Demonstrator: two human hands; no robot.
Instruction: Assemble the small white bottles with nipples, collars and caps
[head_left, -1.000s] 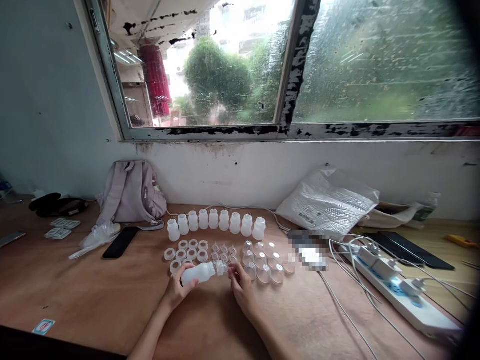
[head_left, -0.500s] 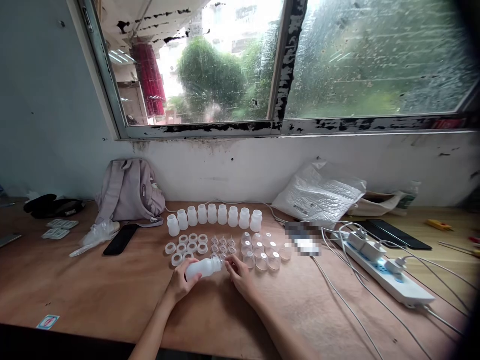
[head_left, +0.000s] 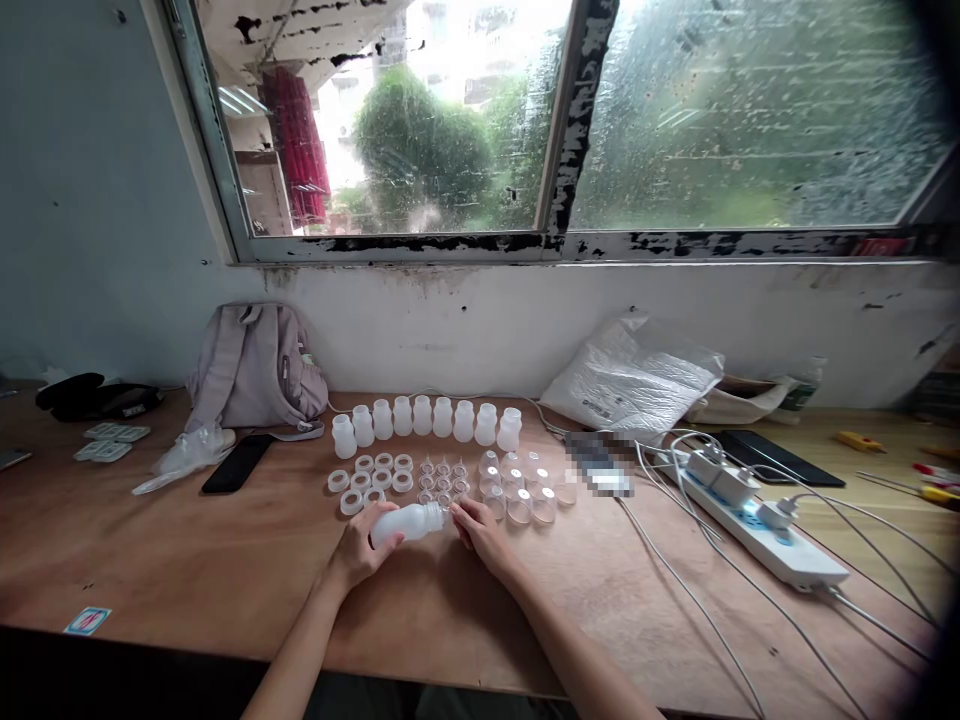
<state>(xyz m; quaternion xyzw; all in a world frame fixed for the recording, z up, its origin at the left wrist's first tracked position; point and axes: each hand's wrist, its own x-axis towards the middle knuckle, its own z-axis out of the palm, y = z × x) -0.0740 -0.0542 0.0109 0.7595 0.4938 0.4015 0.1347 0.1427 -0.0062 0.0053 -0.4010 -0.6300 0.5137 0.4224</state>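
Note:
My left hand [head_left: 358, 548] is wrapped round a small white plastic bottle [head_left: 409, 521], held on its side just above the wooden table [head_left: 187, 570]. At the bottle's neck my right hand [head_left: 481, 530] has its fingers pinched together; what they hold is too small to make out. Just beyond the hands lie several white rings [head_left: 371, 476], several small clear nipples [head_left: 442, 478] and several clear domed caps [head_left: 521, 487]. A row of several upright white bottles [head_left: 427, 420] stands behind them.
A grey backpack [head_left: 255, 370] leans on the wall at back left, with a black phone [head_left: 238, 463] and a clear bag [head_left: 184, 458] before it. On the right sit a white plastic bag [head_left: 634, 378], a power strip [head_left: 750, 520] with plugs and trailing cables, and a dark tablet [head_left: 780, 460].
The camera has tilted up and shifted slightly. Both hands stay at the bottle, with the right hand's fingers closer against its neck.

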